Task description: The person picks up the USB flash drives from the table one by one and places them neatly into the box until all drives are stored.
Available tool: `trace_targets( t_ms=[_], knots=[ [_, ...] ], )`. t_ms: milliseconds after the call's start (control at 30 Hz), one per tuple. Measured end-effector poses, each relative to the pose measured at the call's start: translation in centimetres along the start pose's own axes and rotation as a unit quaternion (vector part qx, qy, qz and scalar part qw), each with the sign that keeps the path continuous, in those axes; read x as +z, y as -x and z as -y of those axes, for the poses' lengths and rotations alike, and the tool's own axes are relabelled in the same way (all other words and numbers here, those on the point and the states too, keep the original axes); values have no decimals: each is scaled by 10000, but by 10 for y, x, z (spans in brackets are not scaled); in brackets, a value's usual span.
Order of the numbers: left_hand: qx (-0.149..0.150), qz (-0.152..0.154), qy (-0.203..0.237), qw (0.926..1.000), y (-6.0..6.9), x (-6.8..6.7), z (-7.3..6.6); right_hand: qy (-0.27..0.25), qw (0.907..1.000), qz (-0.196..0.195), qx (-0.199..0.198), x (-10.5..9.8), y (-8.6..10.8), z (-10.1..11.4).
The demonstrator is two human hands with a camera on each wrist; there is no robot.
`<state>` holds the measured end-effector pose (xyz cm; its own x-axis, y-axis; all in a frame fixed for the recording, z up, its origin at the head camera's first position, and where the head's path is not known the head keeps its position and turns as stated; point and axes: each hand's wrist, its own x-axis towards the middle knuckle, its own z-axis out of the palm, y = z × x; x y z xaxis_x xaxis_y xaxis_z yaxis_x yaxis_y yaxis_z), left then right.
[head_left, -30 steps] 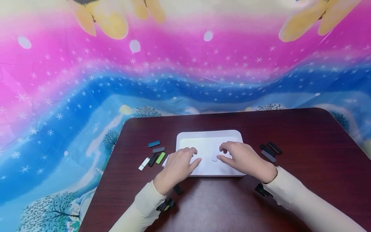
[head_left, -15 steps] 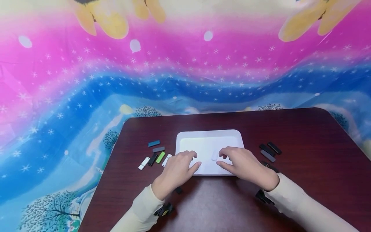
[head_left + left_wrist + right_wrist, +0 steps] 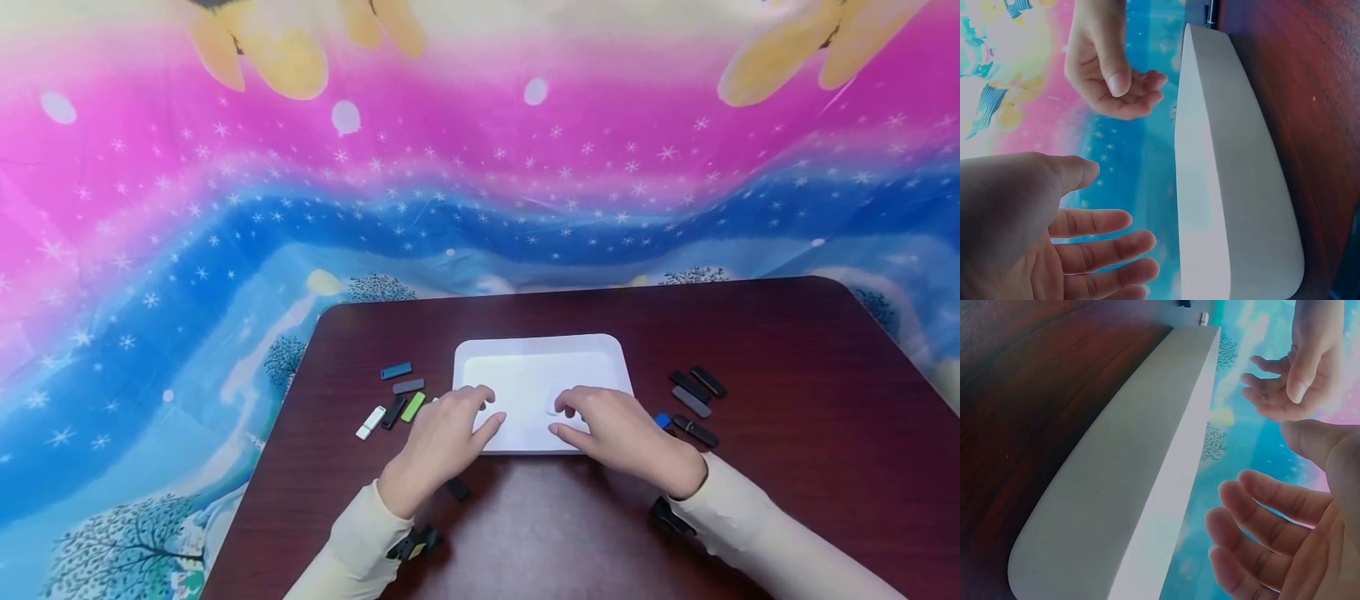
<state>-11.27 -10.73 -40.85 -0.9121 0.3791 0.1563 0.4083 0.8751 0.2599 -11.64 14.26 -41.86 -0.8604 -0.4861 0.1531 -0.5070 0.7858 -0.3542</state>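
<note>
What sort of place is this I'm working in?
Probably an indoor tabletop workspace, though little beyond it shows: a colorful printed backdrop stands behind a dark table, which bears a white tray with small stick-shaped items on both sides.

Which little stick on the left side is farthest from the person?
The teal stick. It lies just beyond the grey stick, and every other stick visible there is closer.

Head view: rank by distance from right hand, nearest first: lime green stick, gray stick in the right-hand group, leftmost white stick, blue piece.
From the right hand:
1. Blue piece: right, beside the hand.
2. Gray stick: right, farther out.
3. Lime green stick: left of the tray.
4. White stick: far left.
</note>
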Motion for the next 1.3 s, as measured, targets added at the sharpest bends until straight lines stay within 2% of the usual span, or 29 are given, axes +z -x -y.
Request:
trace_targets(
  t_ms=[133, 533, 667, 900, 1133, 1300],
  knots=[
    [-127, -39, 99, 9999, 2, -5, 5, -24, 10000, -39, -33, 2, -1, 1],
    [-458, -114, 35, 9989, 8, -10, 20, -133, 9998, -89, -122, 6, -9, 6],
    [-477, -225, -96, 9986, 12, -10, 27, -142, 9999, -14, -45, 7, -10, 5],
    [-498, -346, -66, 9981, 18, -12, 41, -160, 9999, -7, -29, 10, -12, 6],
    [-969, -276, 8, 9949, 21, -16, 56, -282, 9996, 26, -63, 13, -17, 12],
    [-1105, -311, 11, 9934, 23, -15, 72, -295, 9995, 14, -84, 19, -21, 16]
  ],
)
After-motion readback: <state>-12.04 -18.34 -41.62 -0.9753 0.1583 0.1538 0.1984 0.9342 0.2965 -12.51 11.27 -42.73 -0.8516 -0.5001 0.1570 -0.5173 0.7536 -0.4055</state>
